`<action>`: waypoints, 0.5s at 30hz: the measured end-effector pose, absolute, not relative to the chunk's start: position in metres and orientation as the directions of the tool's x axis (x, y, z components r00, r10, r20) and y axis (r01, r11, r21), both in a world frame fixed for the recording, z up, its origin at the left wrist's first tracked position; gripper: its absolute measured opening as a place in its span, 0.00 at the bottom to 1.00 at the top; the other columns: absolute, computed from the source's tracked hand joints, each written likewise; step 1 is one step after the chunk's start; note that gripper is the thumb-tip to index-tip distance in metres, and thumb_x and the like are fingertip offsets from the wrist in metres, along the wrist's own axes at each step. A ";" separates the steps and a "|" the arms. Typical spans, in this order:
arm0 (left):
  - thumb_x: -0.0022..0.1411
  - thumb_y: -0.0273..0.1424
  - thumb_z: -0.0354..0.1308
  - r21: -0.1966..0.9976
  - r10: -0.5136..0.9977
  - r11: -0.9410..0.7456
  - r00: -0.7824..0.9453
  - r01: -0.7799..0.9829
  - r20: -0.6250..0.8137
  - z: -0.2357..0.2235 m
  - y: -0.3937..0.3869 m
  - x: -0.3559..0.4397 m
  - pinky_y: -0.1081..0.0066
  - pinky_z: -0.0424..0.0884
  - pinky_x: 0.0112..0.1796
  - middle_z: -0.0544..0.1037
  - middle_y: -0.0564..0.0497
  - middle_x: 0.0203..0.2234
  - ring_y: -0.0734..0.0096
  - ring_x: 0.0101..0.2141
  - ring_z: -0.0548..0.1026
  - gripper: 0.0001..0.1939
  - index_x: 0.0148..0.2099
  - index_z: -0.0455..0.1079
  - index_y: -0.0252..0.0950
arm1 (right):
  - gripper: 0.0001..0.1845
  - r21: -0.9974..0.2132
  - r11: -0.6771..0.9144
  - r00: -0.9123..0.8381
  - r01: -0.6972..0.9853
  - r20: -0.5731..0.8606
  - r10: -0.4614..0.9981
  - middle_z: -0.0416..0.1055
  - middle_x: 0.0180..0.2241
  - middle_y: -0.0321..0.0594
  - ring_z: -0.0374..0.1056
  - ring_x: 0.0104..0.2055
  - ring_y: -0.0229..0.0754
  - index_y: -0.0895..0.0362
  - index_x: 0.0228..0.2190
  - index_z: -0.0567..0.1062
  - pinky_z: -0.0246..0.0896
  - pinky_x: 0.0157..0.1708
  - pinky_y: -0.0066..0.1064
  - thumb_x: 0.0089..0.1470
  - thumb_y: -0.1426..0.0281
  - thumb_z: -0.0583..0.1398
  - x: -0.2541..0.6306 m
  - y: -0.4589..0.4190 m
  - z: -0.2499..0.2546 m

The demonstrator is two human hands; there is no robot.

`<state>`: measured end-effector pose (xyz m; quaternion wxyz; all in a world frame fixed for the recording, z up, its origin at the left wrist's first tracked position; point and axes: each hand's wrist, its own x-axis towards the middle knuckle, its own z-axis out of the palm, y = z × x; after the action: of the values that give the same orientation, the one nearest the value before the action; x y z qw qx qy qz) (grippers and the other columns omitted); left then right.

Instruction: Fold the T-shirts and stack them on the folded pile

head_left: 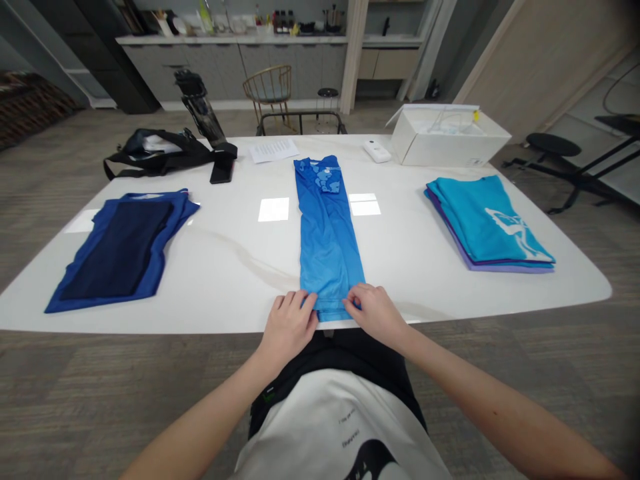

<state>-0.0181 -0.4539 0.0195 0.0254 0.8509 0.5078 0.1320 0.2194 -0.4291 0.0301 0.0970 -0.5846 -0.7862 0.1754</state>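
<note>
A bright blue shirt [327, 227], folded into a long narrow strip, lies down the middle of the white table [235, 260], its hem at the near edge. My left hand [290, 323] pinches the hem's left corner, fingers curled over the cloth. My right hand [375, 310] grips the right corner the same way. Both hands rest at the table's front edge.
A dark blue folded garment [123, 247] lies at the left. A stack of turquoise and purple folded shirts [487, 223] sits at the right. Farther back are a black bag [155, 150], a sheet of paper [274, 149], a small white device [377, 151] and an open white box [447, 137].
</note>
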 end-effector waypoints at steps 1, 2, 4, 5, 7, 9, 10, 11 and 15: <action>0.71 0.30 0.50 0.161 0.866 -0.493 0.466 0.855 0.179 0.021 -0.454 -0.016 0.54 0.69 0.44 0.77 0.42 0.46 0.52 0.45 0.74 0.15 0.56 0.70 0.41 | 0.13 -0.374 0.251 -0.284 0.893 -0.036 0.958 0.78 0.35 0.41 0.74 0.41 0.49 0.51 0.30 0.73 0.58 0.40 0.41 0.67 0.62 0.57 0.218 -0.430 0.029; 0.72 0.30 0.50 0.150 0.861 -0.505 0.482 0.850 0.162 0.022 -0.454 -0.014 0.55 0.69 0.44 0.77 0.43 0.45 0.53 0.44 0.74 0.13 0.55 0.70 0.40 | 0.15 -0.344 0.243 -0.264 0.907 -0.016 0.964 0.78 0.35 0.43 0.74 0.41 0.51 0.51 0.30 0.73 0.57 0.40 0.41 0.67 0.58 0.57 0.217 -0.432 0.029; 0.72 0.30 0.52 0.122 0.853 -0.519 0.503 0.846 0.143 0.022 -0.453 -0.011 0.56 0.69 0.42 0.77 0.44 0.41 0.55 0.42 0.74 0.11 0.53 0.70 0.40 | 0.18 -0.264 0.224 -0.228 0.938 0.019 0.974 0.78 0.36 0.45 0.74 0.41 0.53 0.52 0.32 0.73 0.57 0.41 0.42 0.66 0.52 0.57 0.214 -0.436 0.028; 0.71 0.30 0.53 0.101 0.855 -0.514 0.498 0.852 0.143 0.021 -0.453 -0.010 0.57 0.69 0.42 0.77 0.45 0.41 0.55 0.41 0.74 0.10 0.53 0.70 0.39 | 0.19 -0.228 0.218 -0.217 0.949 0.029 0.976 0.78 0.36 0.46 0.74 0.41 0.54 0.52 0.34 0.73 0.56 0.41 0.43 0.66 0.51 0.57 0.213 -0.438 0.027; 0.70 0.27 0.54 0.056 0.867 -0.485 0.472 0.873 0.161 0.018 -0.453 -0.010 0.57 0.70 0.41 0.76 0.45 0.40 0.56 0.41 0.74 0.11 0.53 0.70 0.38 | 0.18 -0.184 0.212 -0.211 0.960 0.027 0.977 0.78 0.36 0.46 0.74 0.41 0.53 0.54 0.36 0.73 0.56 0.41 0.42 0.66 0.52 0.58 0.210 -0.441 0.027; 0.68 0.24 0.55 0.040 0.879 -0.453 0.438 0.891 0.190 0.014 -0.454 -0.010 0.58 0.71 0.41 0.77 0.45 0.41 0.56 0.41 0.74 0.14 0.55 0.69 0.37 | 0.15 -0.171 0.208 -0.211 0.963 0.004 0.978 0.78 0.37 0.45 0.74 0.41 0.52 0.55 0.36 0.73 0.55 0.41 0.40 0.68 0.57 0.58 0.207 -0.442 0.028; 0.67 0.23 0.55 0.047 0.882 -0.442 0.424 0.896 0.207 0.012 -0.454 -0.010 0.58 0.71 0.42 0.77 0.45 0.42 0.56 0.41 0.74 0.15 0.55 0.69 0.37 | 0.14 -0.178 0.207 -0.212 0.962 -0.011 0.977 0.78 0.37 0.45 0.74 0.41 0.51 0.56 0.35 0.72 0.55 0.40 0.39 0.68 0.59 0.57 0.206 -0.442 0.029; 0.67 0.22 0.55 0.064 0.883 -0.435 0.411 0.898 0.228 0.011 -0.455 -0.010 0.59 0.72 0.42 0.77 0.45 0.43 0.56 0.42 0.74 0.15 0.55 0.70 0.36 | 0.13 -0.199 0.206 -0.215 0.958 -0.025 0.976 0.78 0.36 0.44 0.74 0.40 0.50 0.55 0.34 0.72 0.55 0.39 0.38 0.68 0.61 0.57 0.206 -0.441 0.030; 0.67 0.21 0.53 0.161 0.871 -0.423 0.351 0.892 0.345 0.009 -0.462 -0.012 0.60 0.73 0.44 0.78 0.45 0.44 0.58 0.43 0.75 0.16 0.55 0.70 0.37 | 0.13 -0.475 0.159 -0.187 0.865 -0.011 0.982 0.75 0.29 0.38 0.71 0.33 0.44 0.53 0.29 0.69 0.54 0.34 0.34 0.67 0.64 0.57 0.206 -0.442 0.037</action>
<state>-0.0120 -0.4625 0.0094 -0.0276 0.8214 0.5365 0.1919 0.2055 -0.4417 0.0365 0.1522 -0.6192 -0.7460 0.1923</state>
